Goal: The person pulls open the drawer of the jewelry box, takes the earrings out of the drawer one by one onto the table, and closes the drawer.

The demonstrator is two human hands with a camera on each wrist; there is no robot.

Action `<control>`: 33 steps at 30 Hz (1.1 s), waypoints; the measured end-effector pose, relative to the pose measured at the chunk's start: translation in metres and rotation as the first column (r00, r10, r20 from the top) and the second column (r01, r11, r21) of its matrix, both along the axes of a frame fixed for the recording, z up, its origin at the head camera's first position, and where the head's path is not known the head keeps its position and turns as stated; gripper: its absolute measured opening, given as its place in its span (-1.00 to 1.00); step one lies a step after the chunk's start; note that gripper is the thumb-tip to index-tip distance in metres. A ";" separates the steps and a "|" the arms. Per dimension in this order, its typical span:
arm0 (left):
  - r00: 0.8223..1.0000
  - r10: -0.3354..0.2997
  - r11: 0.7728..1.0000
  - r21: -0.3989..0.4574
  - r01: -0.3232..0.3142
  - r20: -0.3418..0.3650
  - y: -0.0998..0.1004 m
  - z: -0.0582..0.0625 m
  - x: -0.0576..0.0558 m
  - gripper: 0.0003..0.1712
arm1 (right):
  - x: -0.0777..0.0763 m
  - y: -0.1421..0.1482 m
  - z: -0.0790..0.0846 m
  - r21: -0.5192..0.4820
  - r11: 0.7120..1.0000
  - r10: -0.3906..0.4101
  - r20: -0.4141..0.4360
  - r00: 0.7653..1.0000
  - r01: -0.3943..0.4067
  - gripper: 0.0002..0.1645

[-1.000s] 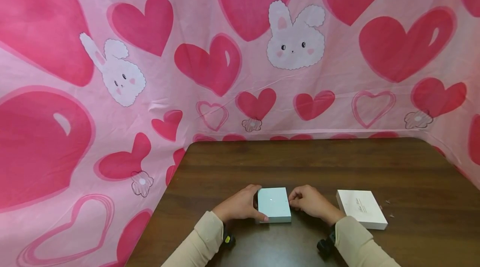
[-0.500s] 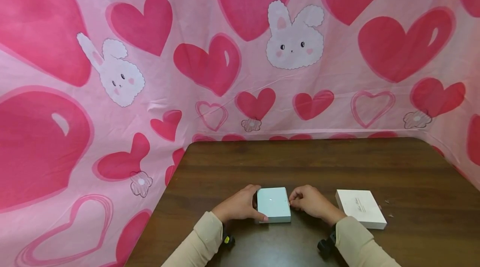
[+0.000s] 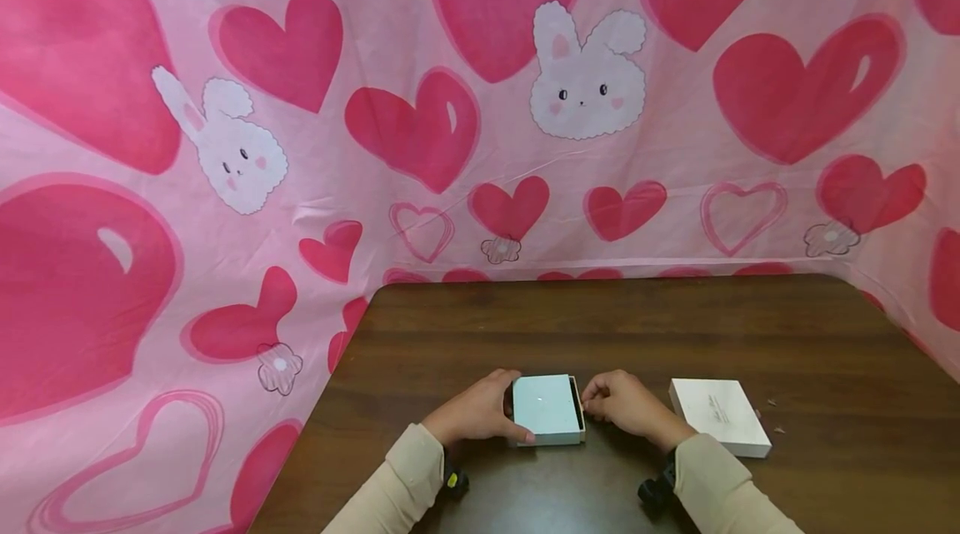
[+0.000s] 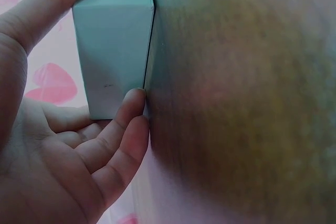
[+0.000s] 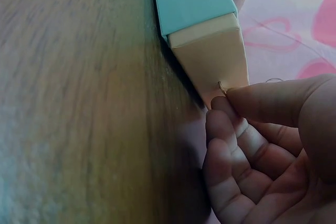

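A mint-green sleeve box (image 3: 546, 406) lies on the brown table. Its cream inner drawer (image 5: 210, 59) sticks out a short way on the right side, and a dark strip of the inside shows from above. My left hand (image 3: 477, 409) grips the sleeve from the left, thumb at the near corner; in the left wrist view the fingers curl against its end. A thin cord loop (image 5: 221, 87) comes out of the drawer's front. Thumb and forefinger of my right hand (image 3: 628, 409) pinch this cord, the other fingers curled below.
A flat white box (image 3: 722, 416) with small print on its lid sits to the right, beyond the right wrist. Small scraps (image 3: 777, 429) lie beside it. A pink curtain with hearts (image 3: 435, 134) hangs behind and to the left of the table (image 3: 600, 326).
The drawer has slid slightly out of the sleeve to the right, with the right hand shifting the same way. The left hand keeps its grip on the sleeve.
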State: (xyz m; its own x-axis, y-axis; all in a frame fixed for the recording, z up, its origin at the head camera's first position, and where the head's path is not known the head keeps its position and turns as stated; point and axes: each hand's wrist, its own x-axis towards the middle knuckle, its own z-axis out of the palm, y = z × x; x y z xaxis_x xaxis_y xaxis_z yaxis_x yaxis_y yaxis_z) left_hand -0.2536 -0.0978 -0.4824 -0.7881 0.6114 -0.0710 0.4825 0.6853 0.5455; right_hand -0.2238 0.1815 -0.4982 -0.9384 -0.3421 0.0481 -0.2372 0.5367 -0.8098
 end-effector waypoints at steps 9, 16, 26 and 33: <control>0.999 0.011 1.000 0.008 -0.011 0.030 0.000 0.002 0.002 0.21 | 0.004 0.004 0.002 -0.001 1.000 -0.018 0.002 1.000 0.018 -0.92; 0.999 0.010 1.000 0.002 -0.011 0.038 0.000 0.004 0.002 0.21 | 0.004 0.008 0.000 0.000 0.999 -0.035 0.024 0.999 0.035 -0.91; 0.998 0.018 1.000 -0.007 -0.018 0.055 -0.002 0.005 0.003 0.20 | 0.008 0.014 -0.001 0.007 0.998 -0.062 0.021 0.998 0.062 -0.92; 0.998 0.019 1.000 -0.001 -0.019 0.060 -0.001 0.004 0.001 0.21 | 0.011 0.017 0.003 0.049 0.993 -0.108 0.016 0.994 0.107 -0.91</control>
